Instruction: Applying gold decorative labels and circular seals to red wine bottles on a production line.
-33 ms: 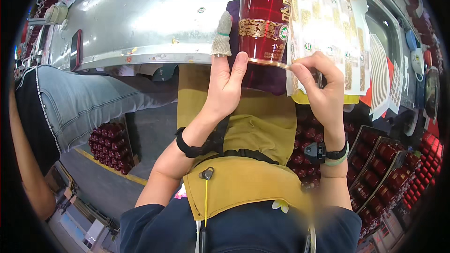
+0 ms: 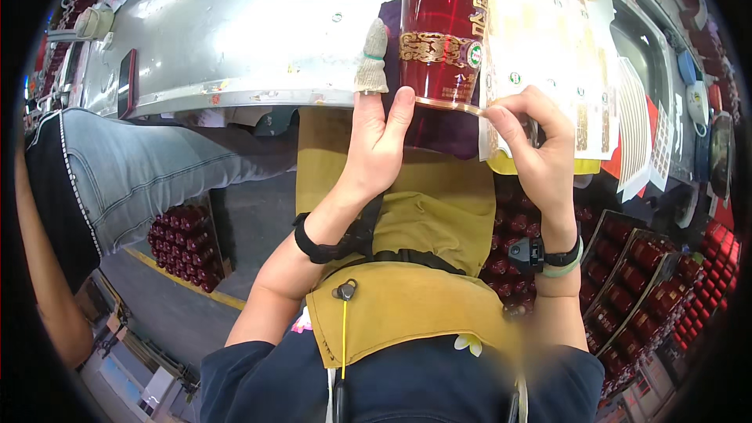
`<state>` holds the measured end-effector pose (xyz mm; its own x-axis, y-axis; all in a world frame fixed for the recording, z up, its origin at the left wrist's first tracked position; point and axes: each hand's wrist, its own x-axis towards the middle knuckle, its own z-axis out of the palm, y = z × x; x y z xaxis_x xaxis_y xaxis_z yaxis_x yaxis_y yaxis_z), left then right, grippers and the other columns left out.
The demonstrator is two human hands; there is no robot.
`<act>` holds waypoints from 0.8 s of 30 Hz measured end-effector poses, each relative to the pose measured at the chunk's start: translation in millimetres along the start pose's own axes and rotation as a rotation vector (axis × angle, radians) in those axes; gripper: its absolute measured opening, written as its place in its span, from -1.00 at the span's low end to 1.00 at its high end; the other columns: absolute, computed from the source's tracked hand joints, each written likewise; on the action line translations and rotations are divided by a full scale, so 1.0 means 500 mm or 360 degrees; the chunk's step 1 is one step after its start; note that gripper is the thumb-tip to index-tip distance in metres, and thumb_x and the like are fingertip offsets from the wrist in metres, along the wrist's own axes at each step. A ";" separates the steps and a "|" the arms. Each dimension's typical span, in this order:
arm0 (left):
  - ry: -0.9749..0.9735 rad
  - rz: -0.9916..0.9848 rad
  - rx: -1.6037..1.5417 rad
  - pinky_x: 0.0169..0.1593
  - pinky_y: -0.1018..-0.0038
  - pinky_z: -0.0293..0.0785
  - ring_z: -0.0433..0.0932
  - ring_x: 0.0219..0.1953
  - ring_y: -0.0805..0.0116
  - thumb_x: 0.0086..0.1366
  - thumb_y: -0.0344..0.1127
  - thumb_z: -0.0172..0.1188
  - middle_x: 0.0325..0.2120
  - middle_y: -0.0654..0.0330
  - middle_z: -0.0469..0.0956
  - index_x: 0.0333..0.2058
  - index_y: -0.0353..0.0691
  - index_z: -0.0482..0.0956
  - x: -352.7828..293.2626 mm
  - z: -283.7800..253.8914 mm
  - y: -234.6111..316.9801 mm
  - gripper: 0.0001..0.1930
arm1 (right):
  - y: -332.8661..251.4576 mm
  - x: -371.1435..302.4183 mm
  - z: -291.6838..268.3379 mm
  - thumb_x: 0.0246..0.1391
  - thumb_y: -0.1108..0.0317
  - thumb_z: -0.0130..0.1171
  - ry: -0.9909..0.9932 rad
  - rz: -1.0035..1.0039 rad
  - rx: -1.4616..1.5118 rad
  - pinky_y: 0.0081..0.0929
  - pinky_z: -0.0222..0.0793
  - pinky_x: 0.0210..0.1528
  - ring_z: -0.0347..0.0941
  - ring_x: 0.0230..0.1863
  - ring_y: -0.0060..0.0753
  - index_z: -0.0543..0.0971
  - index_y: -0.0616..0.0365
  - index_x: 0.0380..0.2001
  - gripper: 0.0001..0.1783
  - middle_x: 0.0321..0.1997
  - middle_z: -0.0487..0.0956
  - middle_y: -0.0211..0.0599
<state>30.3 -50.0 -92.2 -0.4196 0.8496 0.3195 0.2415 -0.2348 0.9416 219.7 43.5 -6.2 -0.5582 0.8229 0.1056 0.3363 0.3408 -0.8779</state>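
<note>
A glossy dark red canister point(image 2: 440, 12) with gold decoration lies on a purple cloth point(image 2: 389, 19) at the bench's near edge. Along its near end runs a thin gold strip point(image 2: 448, 105). My right hand point(image 2: 544, 153) pinches the right end of this strip between thumb and index finger. My left hand point(image 2: 374, 145) is open, its thumb tip resting at the strip's left end. A beige cloth finger cover point(image 2: 371, 63) with a green band sits on an outstretched left finger, beside the canister. Folded fingers of the right hand are partly hidden.
White sheets of gold stickers point(image 2: 548, 55) lie right of the canister. A metal bench point(image 2: 227, 39) extends left, with a dark phone point(image 2: 127, 82) on its edge. Another person's jeans-clad leg point(image 2: 172, 164) is at left. Crates of red canisters point(image 2: 638, 274) stand at lower right.
</note>
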 end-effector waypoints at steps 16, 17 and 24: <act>0.0339 0.0124 -0.0035 0.40 0.30 0.26 0.39 0.34 0.15 0.38 -0.53 0.24 0.33 0.00 0.41 0.30 -0.34 0.40 -0.029 -0.017 0.023 -0.47 | 0.004 -0.008 0.014 0.21 0.39 0.40 0.0113 -0.0013 0.0052 -0.54 0.21 -0.40 0.30 -0.49 -0.63 0.68 0.25 -0.38 -0.84 -0.51 0.52 -0.45; 0.0394 0.0340 0.0224 0.31 0.31 0.43 0.56 0.21 0.12 0.26 -0.59 0.38 0.20 -0.02 0.57 0.13 -0.42 0.61 -0.033 -0.017 0.023 -0.56 | 0.002 -0.009 0.014 0.21 0.39 0.40 0.0115 -0.0012 0.0048 -0.54 0.21 -0.40 0.30 -0.49 -0.63 0.68 0.25 -0.38 -0.84 -0.51 0.52 -0.45; 0.0457 0.0535 0.0403 0.02 0.33 0.66 0.69 -0.02 0.12 0.10 -0.74 0.39 0.03 -0.01 0.68 -0.13 -0.46 0.72 -0.025 0.001 0.012 -0.69 | -0.006 -0.009 0.015 0.20 0.40 0.40 0.0106 -0.0029 -0.0019 -0.52 0.21 -0.41 0.30 -0.50 -0.61 0.68 0.27 -0.38 -0.85 -0.52 0.52 -0.43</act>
<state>37.3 -61.6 -90.7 -0.4973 0.5745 0.6501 0.5940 -0.3206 0.7378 215.4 35.5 -7.5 -0.5127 0.8449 0.1527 0.3358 0.3610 -0.8700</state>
